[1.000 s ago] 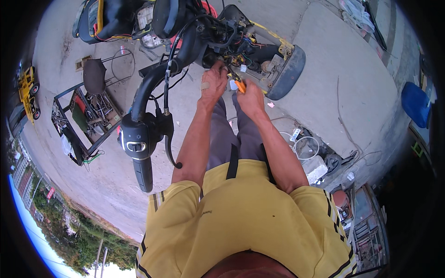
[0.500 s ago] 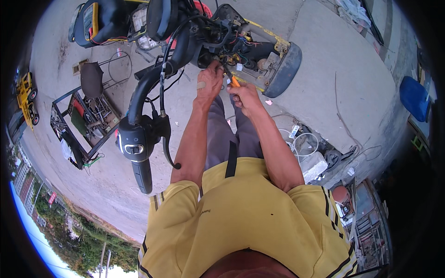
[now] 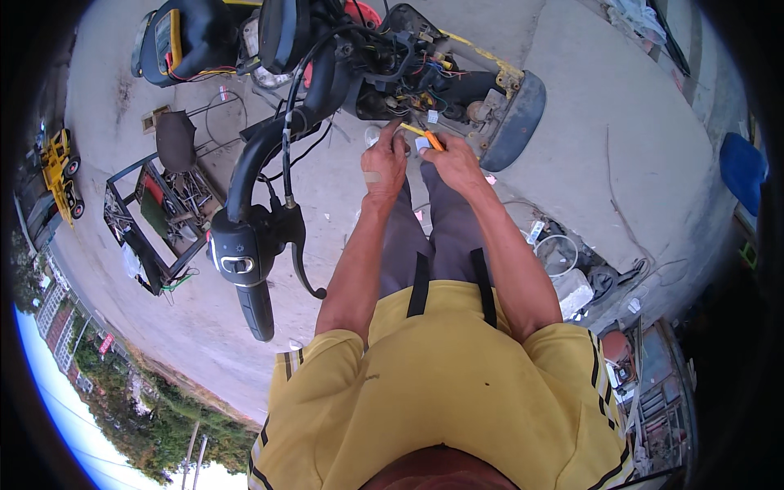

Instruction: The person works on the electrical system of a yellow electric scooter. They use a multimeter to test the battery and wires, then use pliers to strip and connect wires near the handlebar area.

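In front of me is a scooter or electric bike with its body opened and a bundle of coloured wires point(image 3: 433, 69) bare. My right hand point(image 3: 457, 166) is closed around a hand tool with an orange handle point(image 3: 434, 141); its exact kind is hard to make out. A thin yellow strip, perhaps a wire point(image 3: 413, 130), runs between that tool and the fingertips of my left hand point(image 3: 385, 162), which are pinched on it. Both hands are just below the wiring, apart from each other. A bandage point(image 3: 372, 176) is on the left wrist.
The handlebar grip point(image 3: 255, 310) and brake lever point(image 3: 302, 265) jut out left of my forearm. A yellow multimeter point(image 3: 169, 41) lies on a black seat. Farther left is a metal-framed box of tools point(image 3: 184, 200). A white block point(image 3: 573, 291) and cables lie at right.
Both hands have drawn back from the wiring toward me, and the yellow strip now shows between them. The view has shifted slightly.
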`<state>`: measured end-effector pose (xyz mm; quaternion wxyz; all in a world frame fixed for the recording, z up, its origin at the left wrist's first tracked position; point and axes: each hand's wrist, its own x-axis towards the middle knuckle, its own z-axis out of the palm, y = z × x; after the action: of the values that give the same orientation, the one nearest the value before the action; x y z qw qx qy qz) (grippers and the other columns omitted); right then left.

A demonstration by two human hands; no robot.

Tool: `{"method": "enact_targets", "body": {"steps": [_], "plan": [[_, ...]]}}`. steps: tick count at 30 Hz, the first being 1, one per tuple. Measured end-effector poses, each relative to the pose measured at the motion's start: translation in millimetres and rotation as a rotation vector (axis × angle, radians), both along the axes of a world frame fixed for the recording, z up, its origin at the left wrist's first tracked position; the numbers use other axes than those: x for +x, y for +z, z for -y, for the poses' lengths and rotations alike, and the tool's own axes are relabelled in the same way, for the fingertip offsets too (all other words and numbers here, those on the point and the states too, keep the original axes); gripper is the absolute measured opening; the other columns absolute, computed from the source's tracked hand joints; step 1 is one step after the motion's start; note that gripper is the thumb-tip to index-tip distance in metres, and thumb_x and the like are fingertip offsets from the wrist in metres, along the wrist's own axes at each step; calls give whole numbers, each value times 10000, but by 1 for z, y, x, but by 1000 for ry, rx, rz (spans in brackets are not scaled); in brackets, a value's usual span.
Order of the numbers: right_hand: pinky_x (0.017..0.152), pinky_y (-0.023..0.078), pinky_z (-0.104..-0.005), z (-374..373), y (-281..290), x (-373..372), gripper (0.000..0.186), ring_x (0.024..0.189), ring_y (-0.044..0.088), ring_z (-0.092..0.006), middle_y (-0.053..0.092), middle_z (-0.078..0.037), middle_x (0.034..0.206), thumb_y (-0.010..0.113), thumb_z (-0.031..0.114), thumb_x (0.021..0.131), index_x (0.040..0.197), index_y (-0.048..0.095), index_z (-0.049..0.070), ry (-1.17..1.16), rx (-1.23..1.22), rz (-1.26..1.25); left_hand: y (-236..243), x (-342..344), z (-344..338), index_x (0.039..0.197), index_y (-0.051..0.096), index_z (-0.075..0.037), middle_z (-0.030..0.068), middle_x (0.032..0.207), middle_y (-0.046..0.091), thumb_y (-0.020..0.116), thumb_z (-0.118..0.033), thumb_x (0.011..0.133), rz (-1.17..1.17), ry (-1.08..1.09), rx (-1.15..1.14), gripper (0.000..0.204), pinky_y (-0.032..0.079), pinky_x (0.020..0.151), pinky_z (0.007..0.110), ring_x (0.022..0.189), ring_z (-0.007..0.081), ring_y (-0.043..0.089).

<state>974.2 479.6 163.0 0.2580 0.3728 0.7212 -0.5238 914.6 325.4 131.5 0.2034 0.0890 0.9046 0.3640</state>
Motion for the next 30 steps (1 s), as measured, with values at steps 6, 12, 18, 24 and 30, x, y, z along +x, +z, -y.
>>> {"method": "enact_targets", "body": {"steps": [6, 12, 18, 24, 30], "plan": [[789, 493, -449, 2, -19, 9, 431, 847, 669, -356, 697, -238, 885, 741, 337, 845, 1001, 698, -62, -195, -203, -71, -8, -16, -12, 1263, 719, -108, 148, 738, 736, 594, -238, 1037, -164, -148, -206, 288, 548, 654, 457, 697, 365, 724], [556, 409, -284, -4, -21, 10, 233, 651, 517, -96, 554, 4, 752, 735, 224, 916, 947, 648, 10, -195, -343, -51, -19, -22, -12, 1126, 739, -127, 84, 729, 754, 606, -261, 1030, -185, -139, -241, 212, 556, 653, 446, 704, 327, 740], [566, 429, -286, -11, -1, 8, 244, 649, 538, -97, 582, -3, 792, 736, 242, 923, 987, 665, 18, -288, -544, -13, -17, -19, -11, 1097, 709, -131, 131, 769, 765, 626, -289, 1005, -72, -7, -132, 201, 546, 650, 487, 719, 374, 735], [629, 474, -288, -23, 1, 9, 302, 734, 599, -107, 635, -15, 851, 753, 289, 913, 1036, 686, 22, -249, -595, 65, -13, -14, -16, 1116, 664, -47, 85, 750, 774, 638, -206, 1012, 190, 193, 170, 192, 516, 563, 342, 583, 186, 702], [685, 522, -302, -27, 9, 1, 337, 798, 652, -127, 692, -23, 924, 752, 300, 912, 1093, 700, 20, 267, 181, -110, -5, -16, -15, 1135, 647, 9, 78, 791, 757, 591, -155, 1058, 264, 221, 328, 190, 482, 539, 257, 558, 79, 588]]}}
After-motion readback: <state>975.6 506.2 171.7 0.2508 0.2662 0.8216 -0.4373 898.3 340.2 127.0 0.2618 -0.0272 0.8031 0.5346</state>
